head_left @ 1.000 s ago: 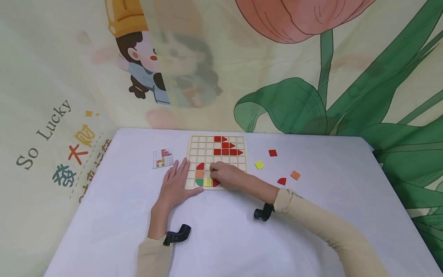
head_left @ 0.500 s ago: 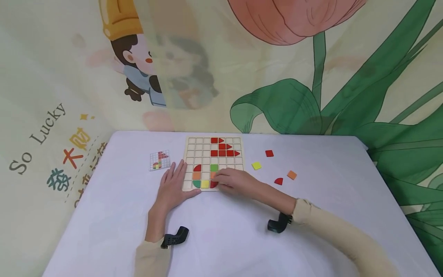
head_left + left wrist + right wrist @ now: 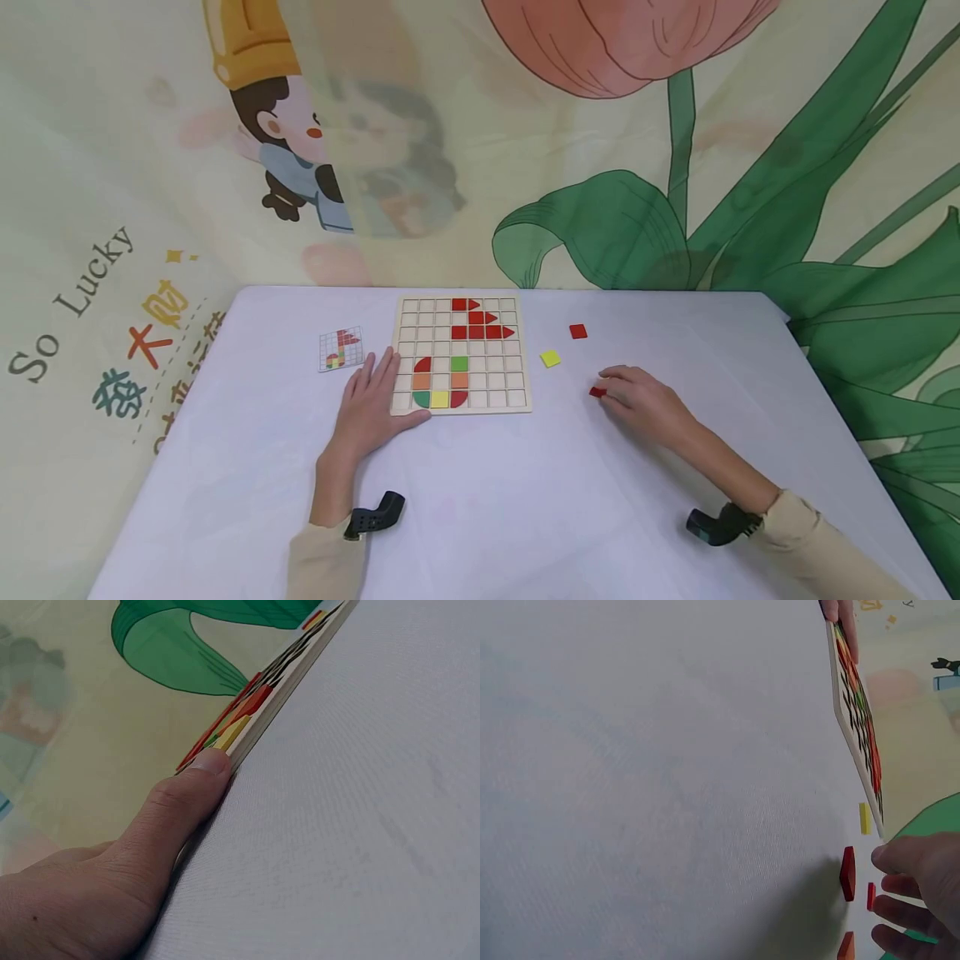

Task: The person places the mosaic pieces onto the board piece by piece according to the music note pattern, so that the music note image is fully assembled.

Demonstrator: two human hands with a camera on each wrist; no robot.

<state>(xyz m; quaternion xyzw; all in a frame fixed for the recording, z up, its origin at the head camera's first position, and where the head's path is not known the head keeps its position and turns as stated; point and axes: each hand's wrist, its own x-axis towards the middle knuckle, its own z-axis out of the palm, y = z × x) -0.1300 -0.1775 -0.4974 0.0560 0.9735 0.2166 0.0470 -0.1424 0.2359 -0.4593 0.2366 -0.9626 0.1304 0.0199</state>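
A wooden grid board point(image 3: 496, 380) lies on the table with red, orange, green and yellow tiles set in several of its squares. My left hand point(image 3: 367, 410) rests at the board's left edge, fingers extended and thumb on the near corner; in the left wrist view the thumb point(image 3: 184, 799) presses the edge beside a yellow tile point(image 3: 234, 733). To the right, my right hand point(image 3: 647, 404) hovers by a red quarter-circle tile point(image 3: 597, 392). Seen from the right wrist, that red tile point(image 3: 847, 874) lies on the table, apart from the loosely bent fingers.
A yellow square tile point(image 3: 551, 358) and a red square tile point(image 3: 577, 332) lie between the board and my right hand. An orange tile point(image 3: 846, 946) shows only in the right wrist view. A small pattern card point(image 3: 341, 348) lies left of the board.
My right hand has left the board and moved right to the loose red tile. A green square and an orange tile now show on the board where it was. The left hand stays put.
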